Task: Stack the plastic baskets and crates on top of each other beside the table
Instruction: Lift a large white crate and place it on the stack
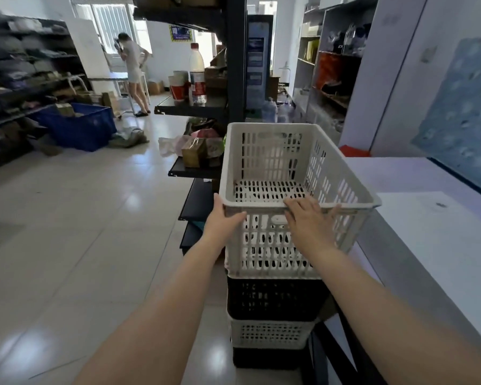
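Note:
A white slotted plastic crate point(272, 151) sits on top of a stack beside the table point(439, 240). Under it come a black crate point(272, 298), a lower white basket point(270, 333) and a black one point(264, 358) on the floor. The top crate is empty. My left hand point(224, 218) grips its near left corner at the rim. My right hand point(308, 215) lies over the near rim, fingers spread on the front wall.
Dark metal shelving point(195, 107) with a bottle, cups and packets stands just behind the stack. A blue crate point(84, 129) sits on the floor at the left by more shelves. A person stands far back. Tiled floor lies open to the left.

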